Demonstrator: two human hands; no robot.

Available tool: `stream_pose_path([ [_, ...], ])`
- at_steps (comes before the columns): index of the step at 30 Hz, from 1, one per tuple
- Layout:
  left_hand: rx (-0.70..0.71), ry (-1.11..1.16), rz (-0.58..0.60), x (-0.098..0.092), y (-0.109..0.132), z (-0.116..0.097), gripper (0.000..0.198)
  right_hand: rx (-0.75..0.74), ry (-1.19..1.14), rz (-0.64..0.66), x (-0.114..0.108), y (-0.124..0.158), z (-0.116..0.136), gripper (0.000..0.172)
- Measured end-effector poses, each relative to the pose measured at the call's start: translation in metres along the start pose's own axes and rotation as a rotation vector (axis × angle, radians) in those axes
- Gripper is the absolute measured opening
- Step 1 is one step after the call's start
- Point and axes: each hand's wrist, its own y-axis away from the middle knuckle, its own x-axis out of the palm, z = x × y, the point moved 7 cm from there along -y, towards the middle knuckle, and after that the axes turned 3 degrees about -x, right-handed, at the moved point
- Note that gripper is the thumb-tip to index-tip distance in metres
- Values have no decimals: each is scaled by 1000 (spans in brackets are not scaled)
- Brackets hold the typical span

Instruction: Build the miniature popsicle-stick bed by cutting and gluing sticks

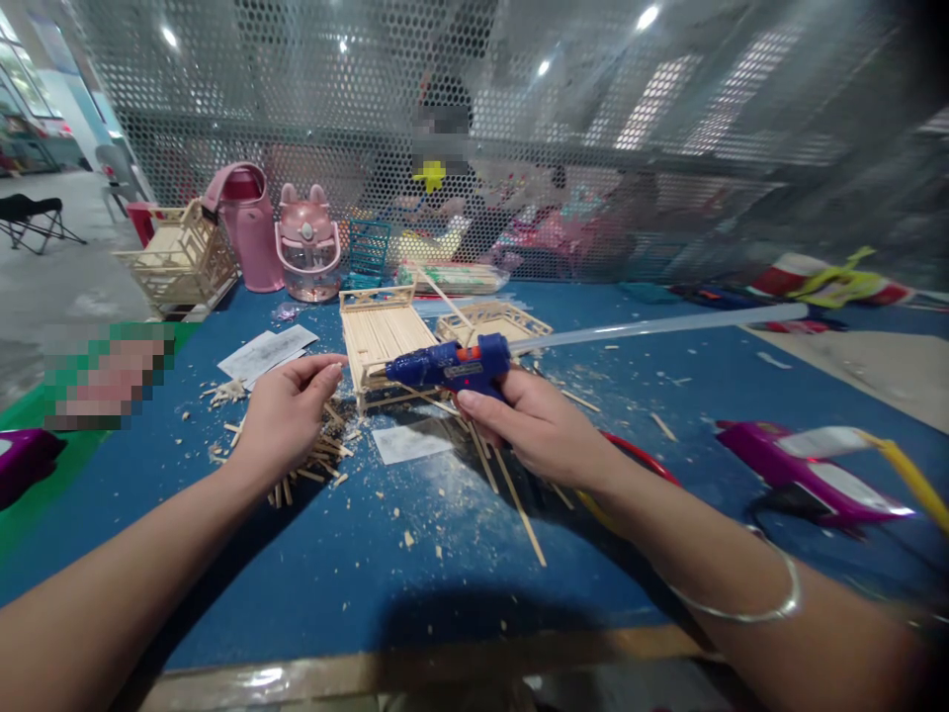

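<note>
My right hand [535, 420] grips a blue hot glue gun [452, 368], with a long clear glue stick [652, 323] sticking out of its back. The gun's nozzle points left, at the near end of a small bed-shaped frame of thin wooden sticks [386, 331]. Left of that frame, my left hand [286, 410] has its thumb and forefinger pinched together; what lies between them is too small to make out. Beneath the left hand are several short cut sticks [315, 463]. Longer sticks [519, 509] lie under the right hand.
A second stick frame [504, 324] lies behind the gun. At the back left stand a stick model [182, 259], a pink bottle [256, 232] and a clear pink bottle [308, 247]. A purple-white tool [816, 475] lies right. Perforated metal [311, 109] rises behind; a person sits beyond it.
</note>
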Motion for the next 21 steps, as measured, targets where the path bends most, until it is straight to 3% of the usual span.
stream_pose_path([
  [8,-14,62,22,3,-1,2,35,-15,-3,-8,1,1,0,29],
  [15,-26,15,-20,-2,3,-7,25,-12,76,-15,-1,1,4,30],
  [21,7,-39,-30,-4,4,-12,28,-51,113,-42,-1,0,6,30],
])
